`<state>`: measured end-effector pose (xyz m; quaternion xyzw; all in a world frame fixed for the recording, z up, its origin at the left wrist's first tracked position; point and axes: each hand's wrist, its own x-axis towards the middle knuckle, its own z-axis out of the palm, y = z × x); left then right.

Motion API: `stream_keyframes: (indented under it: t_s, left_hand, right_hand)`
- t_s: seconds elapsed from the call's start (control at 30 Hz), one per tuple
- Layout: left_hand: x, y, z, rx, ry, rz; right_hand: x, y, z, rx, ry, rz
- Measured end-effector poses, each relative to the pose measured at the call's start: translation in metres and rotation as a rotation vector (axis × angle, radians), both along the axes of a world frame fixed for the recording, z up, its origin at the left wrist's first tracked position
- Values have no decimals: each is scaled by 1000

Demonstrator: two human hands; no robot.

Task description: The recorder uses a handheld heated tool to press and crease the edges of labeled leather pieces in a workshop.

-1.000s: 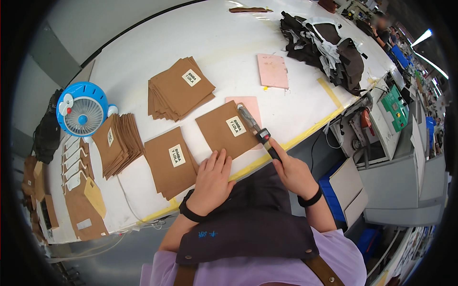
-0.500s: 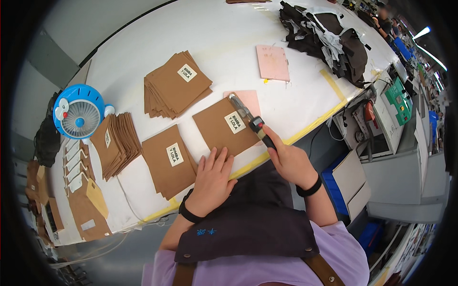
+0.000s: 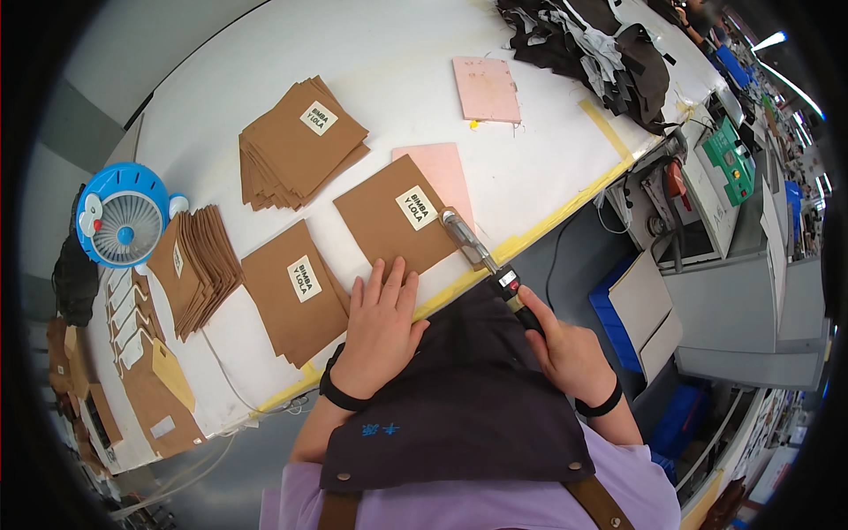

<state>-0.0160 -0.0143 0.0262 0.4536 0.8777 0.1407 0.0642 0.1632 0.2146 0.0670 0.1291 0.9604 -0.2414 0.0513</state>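
Note:
My left hand (image 3: 380,322) lies flat, fingertips on the lower edge of a brown square panel (image 3: 375,212) with a white printed label, which rests partly over a pink sheet (image 3: 450,177). My right hand (image 3: 561,349) grips the black handle of a metal roller tool (image 3: 503,283), its silver head at the panel's right edge. Left of this panel lies a stack of labelled brown panels (image 3: 283,327); another stack (image 3: 300,159) lies behind.
A blue fan (image 3: 128,230) stands at left beside fanned brown pieces (image 3: 199,265) and narrow ones (image 3: 132,353). Another pink sheet (image 3: 486,88) and dark scraps (image 3: 583,53) lie at the back of the white table (image 3: 203,97). Machinery (image 3: 724,159) stands right; people work behind.
The roller has moved down along the panel's right edge, toward me, with my right hand moving down and right. My left hand stays on the panel. The whole view has shifted slightly.

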Motion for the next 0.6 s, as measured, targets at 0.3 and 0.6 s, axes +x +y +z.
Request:
stream_keyframes:
  t_s: [0.3,0.6]
  left_hand:
    - [2,-2,2,2,-19,-12]
    - [-41,-39,65,-80,-58,-128]
  right_hand:
    - [-112,20,-29,-53,235,68]
    - [-64,16,-17,-47,101,55]
